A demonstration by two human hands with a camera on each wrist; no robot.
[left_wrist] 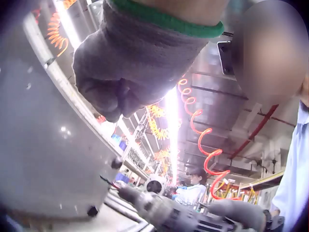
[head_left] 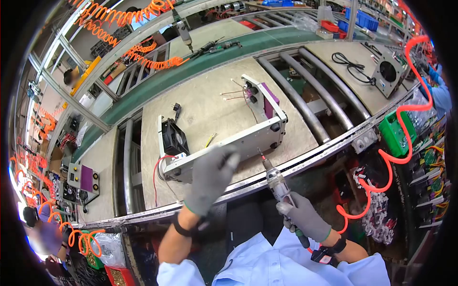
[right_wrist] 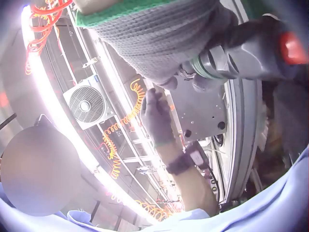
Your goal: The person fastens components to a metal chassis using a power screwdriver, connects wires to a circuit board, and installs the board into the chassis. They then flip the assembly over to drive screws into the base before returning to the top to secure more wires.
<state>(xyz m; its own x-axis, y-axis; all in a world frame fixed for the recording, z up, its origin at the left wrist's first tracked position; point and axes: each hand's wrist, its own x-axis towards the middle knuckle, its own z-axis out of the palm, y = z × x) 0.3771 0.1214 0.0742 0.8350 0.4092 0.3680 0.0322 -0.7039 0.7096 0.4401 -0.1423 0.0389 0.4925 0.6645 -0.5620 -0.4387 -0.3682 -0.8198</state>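
The grey-gloved right hand grips a silver, cylindrical power screwdriver, bit pointing away from the body. Beyond, the grey-gloved left hand, fingers curled, is near the U-shaped grey metal chassis on the pale, flat table.

The gloves are matt knitted cloth, the chassis smooth metal, the conveyor rollers glossy metal.

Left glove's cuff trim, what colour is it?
Green. The cuff trim shows best in the left wrist view.
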